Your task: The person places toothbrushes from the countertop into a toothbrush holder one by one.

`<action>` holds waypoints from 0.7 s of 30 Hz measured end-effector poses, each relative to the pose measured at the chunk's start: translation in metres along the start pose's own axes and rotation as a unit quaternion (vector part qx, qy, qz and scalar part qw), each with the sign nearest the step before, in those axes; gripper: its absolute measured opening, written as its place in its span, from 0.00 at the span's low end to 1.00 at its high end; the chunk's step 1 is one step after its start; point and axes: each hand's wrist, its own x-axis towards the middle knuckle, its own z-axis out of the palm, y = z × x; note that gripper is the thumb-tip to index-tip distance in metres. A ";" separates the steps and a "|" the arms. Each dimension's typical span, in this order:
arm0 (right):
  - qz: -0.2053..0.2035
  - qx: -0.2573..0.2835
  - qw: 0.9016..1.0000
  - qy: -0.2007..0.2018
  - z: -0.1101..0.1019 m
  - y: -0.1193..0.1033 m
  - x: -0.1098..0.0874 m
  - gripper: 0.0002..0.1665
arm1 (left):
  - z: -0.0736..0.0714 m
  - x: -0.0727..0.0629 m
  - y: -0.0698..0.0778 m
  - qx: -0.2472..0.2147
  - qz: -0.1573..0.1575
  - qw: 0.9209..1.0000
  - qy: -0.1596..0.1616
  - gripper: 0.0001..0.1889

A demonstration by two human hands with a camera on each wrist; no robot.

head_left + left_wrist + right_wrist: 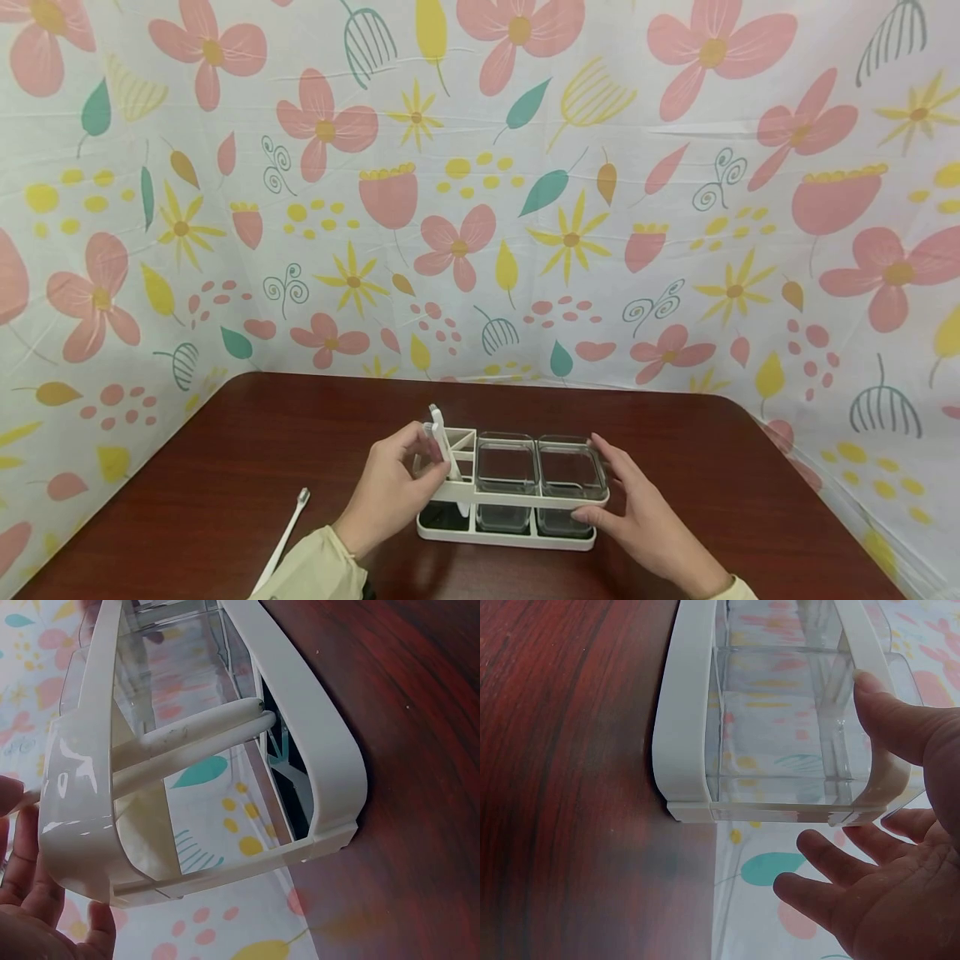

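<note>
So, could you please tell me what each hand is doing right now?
Left hand: closed, pinching a white toothbrush set in the rack.
Right hand: closed, gripping the right end of the rack.

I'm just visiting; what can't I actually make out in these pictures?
- Head view: the tail end of the loose toothbrush; the left sleeve or the bottom edge hides it, I can't tell which.
- Left wrist view: the heads of the two racked toothbrushes; the left hand or the left edge hides them.
- Right wrist view: the rest of the right hand; the right edge cuts it off.
</note>
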 end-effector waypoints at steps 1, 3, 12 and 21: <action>0.002 -0.002 1.000 -0.001 0.000 0.000 0.000 0.55 | 0.000 0.000 -0.001 0.003 0.001 1.000 -0.001 0.15; 0.010 -0.004 1.000 -0.004 0.000 -0.001 0.000 0.56 | 0.000 -0.001 -0.002 0.007 0.004 1.000 -0.001 0.15; 0.008 -0.009 1.000 0.002 0.000 -0.001 -0.001 0.56 | 0.000 -0.002 -0.005 0.008 0.021 1.000 0.006 0.15; 0.021 -0.004 1.000 -0.004 0.001 -0.001 0.000 0.56 | 0.001 -0.004 -0.010 0.024 0.042 0.999 0.025 0.14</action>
